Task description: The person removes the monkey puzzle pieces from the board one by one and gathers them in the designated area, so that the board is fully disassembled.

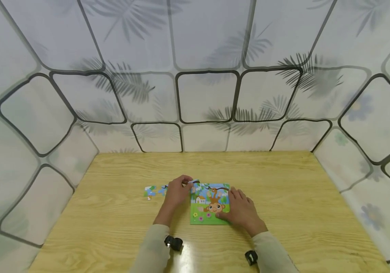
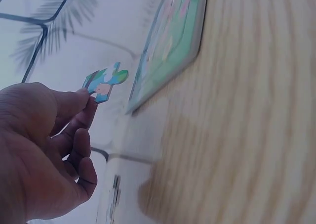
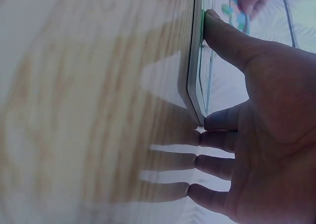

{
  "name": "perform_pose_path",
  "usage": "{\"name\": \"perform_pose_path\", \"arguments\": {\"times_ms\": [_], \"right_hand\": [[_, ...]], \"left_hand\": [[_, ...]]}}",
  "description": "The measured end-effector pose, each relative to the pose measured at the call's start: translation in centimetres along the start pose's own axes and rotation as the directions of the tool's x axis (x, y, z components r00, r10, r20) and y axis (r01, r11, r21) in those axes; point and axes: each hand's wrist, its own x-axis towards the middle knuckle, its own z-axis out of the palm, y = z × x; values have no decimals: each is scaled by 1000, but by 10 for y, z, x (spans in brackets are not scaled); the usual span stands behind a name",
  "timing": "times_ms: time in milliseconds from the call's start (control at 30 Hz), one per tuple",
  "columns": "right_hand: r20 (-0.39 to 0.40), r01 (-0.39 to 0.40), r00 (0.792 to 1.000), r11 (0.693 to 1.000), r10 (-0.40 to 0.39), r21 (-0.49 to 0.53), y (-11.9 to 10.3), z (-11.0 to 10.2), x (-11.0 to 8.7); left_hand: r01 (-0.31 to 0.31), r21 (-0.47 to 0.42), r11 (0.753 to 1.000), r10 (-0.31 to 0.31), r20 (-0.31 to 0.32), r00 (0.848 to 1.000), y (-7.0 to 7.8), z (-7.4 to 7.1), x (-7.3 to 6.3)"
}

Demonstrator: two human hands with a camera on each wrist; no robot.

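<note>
"Beige fabric sleeves [image 1: 153,248] foremost: finished?"

"Unfinished, I judge: my left hand [image 1: 177,192] pinches one blue-green jigsaw piece [image 2: 105,84]; my spread right hand [image 1: 242,209] steadies the square monkey-picture board [image 1: 209,204] mid-desk; loose multicoloured pieces [image 1: 152,190] remain toward the wood-grain desk's [image 1: 294,201] left edge."

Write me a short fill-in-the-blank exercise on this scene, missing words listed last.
1. The left hand pinches a small blue-and-green jigsaw piece between a fingertip and the ____.
2. In the head view, the right hand rests at the ____ edge of the square, brightly printed puzzle board.
3. The brown cartoon animal pictured upside down on the board is a ____.
4. In the head view, loose multicoloured jigsaw pieces lie to the ____ of the board.

Missing words: thumb; right; monkey; left.
</note>
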Motion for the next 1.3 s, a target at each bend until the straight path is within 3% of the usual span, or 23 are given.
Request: {"name": "perform_pose_path", "arguments": {"times_ms": [200,333,533,733,1100,1300], "right_hand": [[-1,4,1000,1000,-4,-12,1,-1,-1],[1,6,1000,1000,-6,-15,3,0,0],[1,9,1000,1000,-9,-19,5,4,1],[4,18,1000,1000,-18,-5,3,6,0],[1,11,1000,1000,-11,-21,3,4,1],[8,10,1000,1000,-10,-21,5,4,1]], "left_hand": [[42,32,999,-42,23,999,-10,-12,1],[40,113,993,-40,2,999,-14,-18,3],[30,312,949,-24,-25,999,-18,-19,7],[6,402,916,10,-37,999,-25,-18,8],[-49,447,893,66,-22,998,-27,-21,11],[-64,403,913,78,-19,997,-19,-18,9]]}}
